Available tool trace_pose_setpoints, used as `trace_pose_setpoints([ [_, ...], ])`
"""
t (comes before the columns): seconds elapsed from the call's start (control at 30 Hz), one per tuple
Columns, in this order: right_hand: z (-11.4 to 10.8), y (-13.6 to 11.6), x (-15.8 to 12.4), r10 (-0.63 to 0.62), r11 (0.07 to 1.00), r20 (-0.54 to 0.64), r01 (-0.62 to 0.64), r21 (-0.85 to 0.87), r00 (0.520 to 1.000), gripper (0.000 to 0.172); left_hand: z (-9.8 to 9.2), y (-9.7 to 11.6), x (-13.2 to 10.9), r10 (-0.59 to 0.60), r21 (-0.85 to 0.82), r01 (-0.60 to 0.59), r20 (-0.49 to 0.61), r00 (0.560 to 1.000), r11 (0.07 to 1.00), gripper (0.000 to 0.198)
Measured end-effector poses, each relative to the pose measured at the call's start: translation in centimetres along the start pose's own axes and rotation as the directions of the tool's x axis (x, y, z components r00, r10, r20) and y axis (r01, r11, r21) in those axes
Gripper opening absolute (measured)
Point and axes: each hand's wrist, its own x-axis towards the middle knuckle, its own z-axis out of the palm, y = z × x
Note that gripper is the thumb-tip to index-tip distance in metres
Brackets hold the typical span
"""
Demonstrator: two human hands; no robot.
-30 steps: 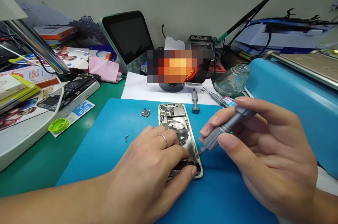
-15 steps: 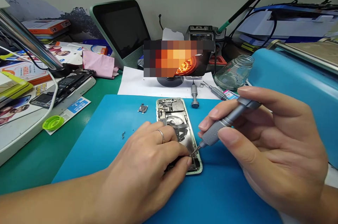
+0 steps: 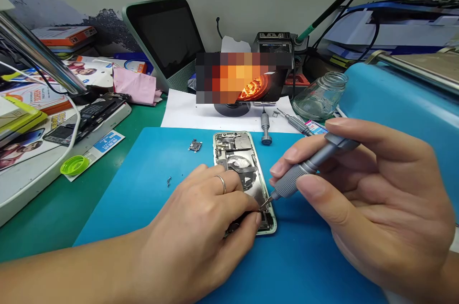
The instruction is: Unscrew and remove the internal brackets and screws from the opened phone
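An opened phone body (image 3: 256,177) lies on the blue mat (image 3: 143,170), its inner parts showing. My left hand (image 3: 208,213) rests over its lower left part, thumb and forefinger pinched near the tip of the screwdriver; what they hold, if anything, is too small to make out. In my right hand (image 3: 362,184) is a grey screwdriver (image 3: 290,180), slanted down so that its tip meets the lower right of the phone. A small circuit part (image 3: 195,145) and some tiny metal pieces (image 3: 169,181) lie left of the phone.
Two more screwdrivers, one upright-looking (image 3: 265,127) and one slanted (image 3: 296,121), lie behind the phone. A glass jar (image 3: 321,98) stands at the back right. A green cap (image 3: 74,165) and another phone part (image 3: 86,120) are at the left.
The view has shifted slightly. Both hands and the screwdriver stay in nearly the same place against the phone.
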Motion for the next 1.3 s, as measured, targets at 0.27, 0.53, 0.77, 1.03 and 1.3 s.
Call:
trace_pose_setpoints([
  [0.27,0.08,0.05,0.13,-0.009,1.0,0.001,0.009,-0.008,1.0,0.065,-0.03,0.03,-0.07,0.005,0.008,-0.005,0.008,1.0,1.0,0.02],
  [0.53,-0.14,-0.29,0.35,-0.026,1.0,0.043,0.026,-0.014,0.999,0.067,-0.04,-0.07,-0.16,0.041,0.041,-0.04,-0.014,0.999,0.998,0.019],
  [0.77,-0.01,-0.26,0.36,-0.018,1.0,0.047,0.018,-0.004,0.999,0.068,-0.05,0.07,0.03,0.031,0.023,-0.031,-0.01,0.999,0.999,0.017],
  [1.03,-0.28,-0.29,0.28,-0.021,1.0,0.042,0.022,-0.015,0.999,0.069,-0.02,-0.02,-0.04,0.042,0.012,-0.041,-0.016,0.999,0.999,0.017],
  [1.3,-0.2,-0.19,0.42,-0.05,0.998,0.065,0.051,-0.02,0.997,0.066,0.0,0.04,-0.1,0.047,0.03,-0.046,-0.027,0.999,0.999,0.017],
])
